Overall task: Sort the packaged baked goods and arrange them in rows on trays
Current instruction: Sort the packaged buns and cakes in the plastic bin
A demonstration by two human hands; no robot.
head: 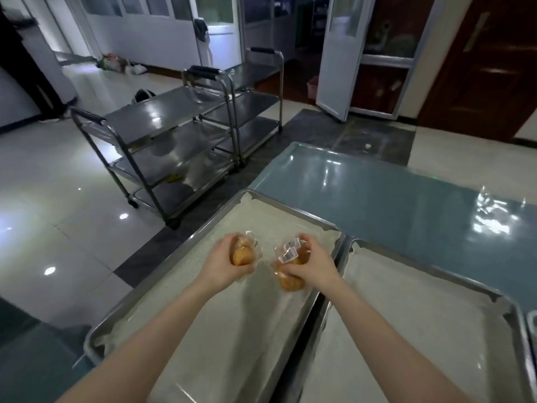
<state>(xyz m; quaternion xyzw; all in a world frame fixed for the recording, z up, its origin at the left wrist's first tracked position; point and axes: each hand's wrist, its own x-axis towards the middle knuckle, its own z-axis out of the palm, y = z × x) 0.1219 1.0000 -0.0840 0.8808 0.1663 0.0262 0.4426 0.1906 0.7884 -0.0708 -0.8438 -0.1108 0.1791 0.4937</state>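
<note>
Two metal trays lined with pale paper lie side by side on a blue-green table. Over the far half of the left tray (pixel 162 274), my left hand (pixel 223 266) grips a clear-wrapped golden bun packet (pixel 244 253). Beside it, my right hand (pixel 312 264) holds wrapped buns (pixel 290 269) with white barcode labels facing up; they look like more than one packet. Both hands hover just above the liner, near the tray's far right corner. The right tray (pixel 412 309) has nothing on its liner.
The blue-green table (pixel 392 193) stretches away to the right. Two steel three-shelf trolleys (pixel 174 135) stand on the glossy floor to the left. An open white door (pixel 340 56) is at the back. A third tray's edge (pixel 532 324) shows far right.
</note>
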